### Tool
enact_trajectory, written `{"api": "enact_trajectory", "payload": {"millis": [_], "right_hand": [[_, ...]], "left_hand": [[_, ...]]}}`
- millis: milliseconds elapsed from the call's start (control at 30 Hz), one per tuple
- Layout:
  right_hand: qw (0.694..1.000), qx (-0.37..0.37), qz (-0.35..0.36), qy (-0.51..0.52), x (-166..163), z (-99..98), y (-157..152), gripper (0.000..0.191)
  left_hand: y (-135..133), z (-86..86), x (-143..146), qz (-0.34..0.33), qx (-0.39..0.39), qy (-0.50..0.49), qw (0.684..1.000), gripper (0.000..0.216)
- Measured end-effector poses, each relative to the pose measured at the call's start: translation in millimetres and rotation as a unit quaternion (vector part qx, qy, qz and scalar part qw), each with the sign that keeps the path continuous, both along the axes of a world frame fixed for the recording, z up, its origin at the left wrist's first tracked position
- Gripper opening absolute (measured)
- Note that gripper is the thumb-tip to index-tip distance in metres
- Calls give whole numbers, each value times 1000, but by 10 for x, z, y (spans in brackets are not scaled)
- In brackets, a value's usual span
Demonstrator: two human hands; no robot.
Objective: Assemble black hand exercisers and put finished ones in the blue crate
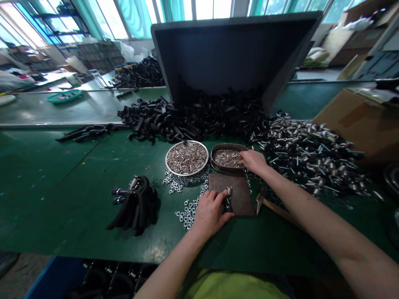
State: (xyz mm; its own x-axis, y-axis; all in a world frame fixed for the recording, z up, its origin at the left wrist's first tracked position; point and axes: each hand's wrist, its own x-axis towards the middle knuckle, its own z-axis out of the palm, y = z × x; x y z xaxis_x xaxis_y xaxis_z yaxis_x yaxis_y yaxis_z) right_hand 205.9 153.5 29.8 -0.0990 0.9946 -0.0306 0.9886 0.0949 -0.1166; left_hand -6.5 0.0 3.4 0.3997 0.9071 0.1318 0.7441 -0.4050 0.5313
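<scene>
My left hand (212,209) is closed around a small black part (228,205) with a silver cylindrical end (229,191), which it keeps on a flat brown metal plate (241,191). Most of that part is hidden under the fingers. At the right side of an oval tin (229,169), my right hand (253,161) has its fingertips pinched together over the small metal pieces (226,157) inside. Whatever sits between those fingertips is too small to name. Left of the tin stands a round dish (207,160) full of small metal pins (187,158).
A hammer (276,207) lies right of the plate. Loose metal rings (187,214) surround it. Black curved handles (137,207) are stacked at left; more spill from a large grey bin (237,54). Silver-and-black parts (308,149) are heaped at right, beside a cardboard box (361,120).
</scene>
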Motion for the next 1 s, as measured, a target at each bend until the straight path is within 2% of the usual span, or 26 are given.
{"api": "enact_trajectory", "payload": {"millis": [67,133,167,200,233,267,367,400,433,500,567,700,900,1000], "right_hand": [[999,12,-16,45,24,18,-35,8],[994,26,-29,100,20,65,-106,10],[991,31,-31,123,11,96,-163,14],[987,34,-30,155,-3,130,-238,16],[978,34,-27,205,-20,163,-330,18],[962,29,-21,271,-42,192,-436,18],[877,-7,-8,481,-132,231,-797,18],[854,-24,-2,520,-169,225,-909,18],[844,-37,8,535,-209,209,-1008,18],[840,-40,34,539,-287,155,-1149,16],[842,-22,59,536,-352,92,-1214,15],[850,-3,78,520,-417,9,-1214,11],[857,-33,89,507,-386,7,-1187,10],[854,-40,99,510,-352,19,-1188,10]], "left_hand": [[22,8,4,27,-26,-59,998,61],[42,43,1,84,-84,-164,979,60],[49,69,-4,118,-132,-232,956,59],[54,98,-10,151,-190,-307,920,59],[56,127,-17,176,-254,-386,869,58],[56,154,-23,196,-318,-460,806,55],[44,213,-29,226,-459,-621,595,40],[38,227,-25,229,-487,-648,539,36],[32,241,-17,230,-507,-666,497,32],[21,269,6,222,-527,-687,448,27],[13,296,31,210,-535,-697,430,26],[6,318,56,198,-542,-698,423,28],[11,241,42,199,-534,-685,454,26],[46,203,54,177,-543,-683,456,28]]}}
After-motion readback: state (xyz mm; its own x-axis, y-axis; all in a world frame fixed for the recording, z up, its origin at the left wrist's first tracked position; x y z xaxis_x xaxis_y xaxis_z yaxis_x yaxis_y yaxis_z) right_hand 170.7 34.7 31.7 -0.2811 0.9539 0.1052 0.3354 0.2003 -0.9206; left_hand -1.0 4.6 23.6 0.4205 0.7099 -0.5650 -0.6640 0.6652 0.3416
